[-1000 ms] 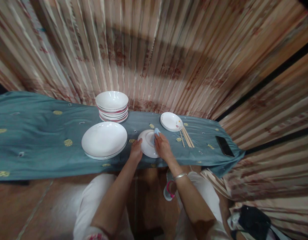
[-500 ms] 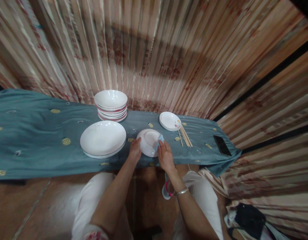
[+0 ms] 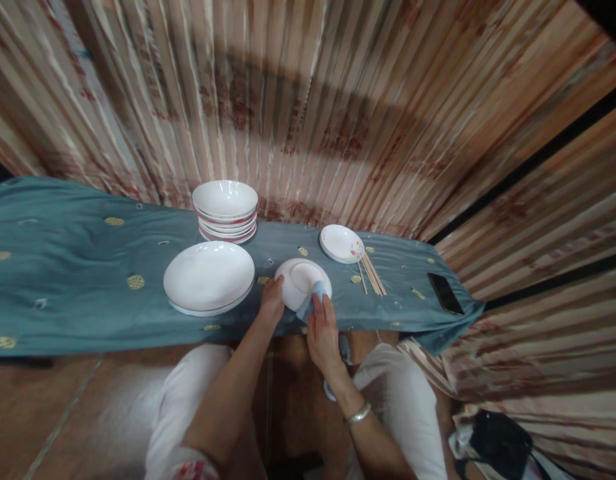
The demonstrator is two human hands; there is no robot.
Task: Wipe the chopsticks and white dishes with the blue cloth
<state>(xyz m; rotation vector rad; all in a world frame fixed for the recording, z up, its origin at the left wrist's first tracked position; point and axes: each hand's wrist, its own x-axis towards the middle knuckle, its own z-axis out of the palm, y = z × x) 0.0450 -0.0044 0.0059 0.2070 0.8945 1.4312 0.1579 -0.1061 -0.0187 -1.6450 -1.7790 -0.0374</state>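
Observation:
A small white plate (image 3: pixel 294 280) is turned underside up, its round foot ring facing me, above the front part of the table. My left hand (image 3: pixel 273 300) grips its left edge, thumb on the rim. Against the lower right of its underside, my right hand (image 3: pixel 324 333) presses a light blue cloth (image 3: pixel 308 303), fingers closed on it. To the left lie large white oval plates (image 3: pixel 208 277), stacked. Beyond my right hand sit small floral plates (image 3: pixel 341 243), stacked, with several wooden chopsticks (image 3: pixel 372 275) beside them.
A stack of white bowls with red bands (image 3: pixel 225 200) stands at the back of the table, which has a teal cloth (image 3: pixel 88 267). A black phone (image 3: pixel 445 293) lies at the right end. Pleated curtains (image 3: pixel 298 100) hang behind. A dark bag (image 3: pixel 501 437) rests at lower right.
My right hand has slid the cloth from the plate's right rim down and left across its underside. The plate is tilted slightly differently. My left hand keeps its hold.

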